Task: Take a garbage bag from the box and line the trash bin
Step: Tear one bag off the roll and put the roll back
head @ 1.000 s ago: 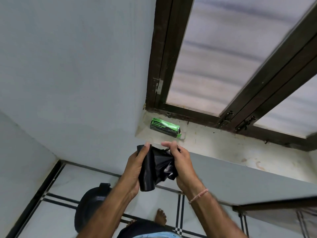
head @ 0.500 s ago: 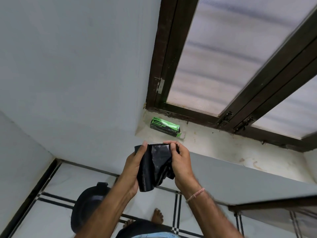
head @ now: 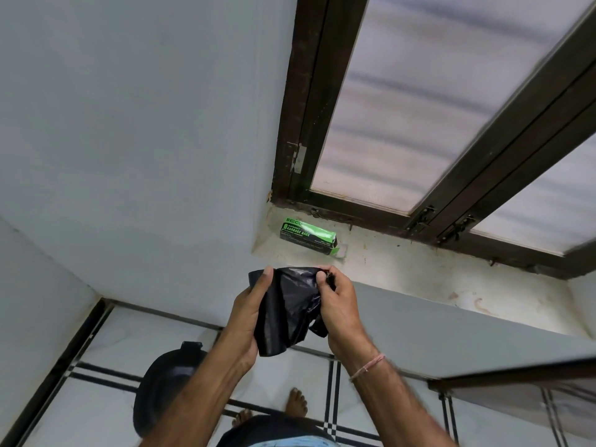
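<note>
I'm looking down at a white tiled floor [head: 106, 346] with dark inlay lines, pale walls, and a stained windowsill [head: 419, 269] under a dark-framed frosted window [head: 403, 101]. On the sill's left end lies the green-and-black box [head: 308, 236]; I can read "GARBAGE BAGS" and part of a brand, "BECO". The black trash bin [head: 164, 382] stands on the floor below the left forearm. Left hand [head: 250, 321] and right hand [head: 338, 309] both pinch the crumpled black garbage bag [head: 288, 309] at its top edge. Since half a second ago, the thumbs have spread the top edge slightly wider.
</note>
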Motion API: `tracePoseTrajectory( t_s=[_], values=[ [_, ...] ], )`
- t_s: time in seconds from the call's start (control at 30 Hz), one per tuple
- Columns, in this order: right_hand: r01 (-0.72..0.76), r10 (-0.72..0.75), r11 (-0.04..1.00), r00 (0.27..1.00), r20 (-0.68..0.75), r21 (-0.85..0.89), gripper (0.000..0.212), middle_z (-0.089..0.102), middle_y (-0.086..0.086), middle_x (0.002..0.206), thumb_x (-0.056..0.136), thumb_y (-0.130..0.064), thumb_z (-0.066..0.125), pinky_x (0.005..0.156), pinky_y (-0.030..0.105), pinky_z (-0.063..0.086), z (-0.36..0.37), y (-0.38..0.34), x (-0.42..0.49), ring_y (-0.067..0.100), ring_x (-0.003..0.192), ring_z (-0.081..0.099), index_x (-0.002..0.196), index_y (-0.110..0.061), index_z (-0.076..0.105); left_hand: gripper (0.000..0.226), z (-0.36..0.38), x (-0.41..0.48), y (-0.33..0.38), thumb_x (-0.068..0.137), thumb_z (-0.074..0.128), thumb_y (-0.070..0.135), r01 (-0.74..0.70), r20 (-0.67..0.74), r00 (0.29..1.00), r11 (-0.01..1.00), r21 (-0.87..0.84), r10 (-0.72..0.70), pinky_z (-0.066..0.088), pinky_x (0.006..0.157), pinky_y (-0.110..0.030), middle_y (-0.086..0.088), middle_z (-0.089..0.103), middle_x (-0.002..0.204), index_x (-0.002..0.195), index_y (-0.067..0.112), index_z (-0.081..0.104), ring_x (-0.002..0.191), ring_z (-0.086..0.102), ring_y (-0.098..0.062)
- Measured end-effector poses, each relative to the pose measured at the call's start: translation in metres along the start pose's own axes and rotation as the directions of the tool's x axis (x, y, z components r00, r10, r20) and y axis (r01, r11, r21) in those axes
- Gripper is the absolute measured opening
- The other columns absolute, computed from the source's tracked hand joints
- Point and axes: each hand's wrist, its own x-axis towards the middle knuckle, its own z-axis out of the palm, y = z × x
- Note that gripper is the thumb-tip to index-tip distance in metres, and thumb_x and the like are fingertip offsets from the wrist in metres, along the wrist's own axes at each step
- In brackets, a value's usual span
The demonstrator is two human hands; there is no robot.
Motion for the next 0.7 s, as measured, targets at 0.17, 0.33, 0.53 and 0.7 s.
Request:
tracePoseTrajectory(
  t_s=[0.17,0.33,0.53,0.7],
  values=[
    [0.013,-0.004,0.998,0.991,0.133,-0.065,0.047,0.074,0.002,0.082,0.096,-0.056,0.066,0.060,0.027,0.050,0.001,-0.003,-0.004,0.014,0.070,0.067,0.098,-0.010,0.075,0.063,-0.001,0.000,0.000,0.088,0.064,0.061,-0.017,0.025,1.000,1.000,0.023,0.016,0.056,0.097,-0.043,-0.018,0.077,0.116,0.123,0.010,0.074,0.110,0.074,-0.034],
    [-0.006,0.014,0.996,0.996,0.085,-0.093,0.037,0.066,0.009,0.083,0.097,-0.044,0.067,0.062,0.041,0.052,0.004,0.005,-0.003,0.023,0.071,0.062,0.098,-0.006,0.068,0.063,0.000,0.002,-0.001,0.088,0.064,0.062,0.009,0.002,1.000,1.000,0.003,-0.009,0.059,0.091,-0.045,-0.020,0.078,0.113,0.120,0.009,0.075,0.105,0.075,-0.035],
    [-0.007,0.007,1.000,1.000,0.015,-0.006,0.016,0.063,0.009,0.082,0.110,-0.016,0.050,0.050,0.025,0.049,0.002,0.000,-0.002,0.014,0.063,0.058,0.103,-0.006,0.061,0.067,0.001,0.002,0.000,0.081,0.068,0.067,0.031,-0.022,0.999,1.000,0.005,-0.031,0.058,0.095,-0.058,-0.023,0.077,0.112,0.118,0.011,0.076,0.106,0.072,-0.044],
    [-0.047,0.043,0.997,0.995,0.086,0.055,0.035,0.077,0.017,0.094,0.109,-0.035,0.051,0.073,0.035,0.060,0.003,-0.007,-0.005,0.021,0.081,0.072,0.105,-0.008,0.073,0.064,0.001,0.001,0.000,0.086,0.064,0.062,0.023,-0.011,1.000,1.000,0.012,-0.023,0.061,0.083,-0.040,-0.019,0.078,0.111,0.120,0.008,0.074,0.104,0.075,-0.035]
  ],
)
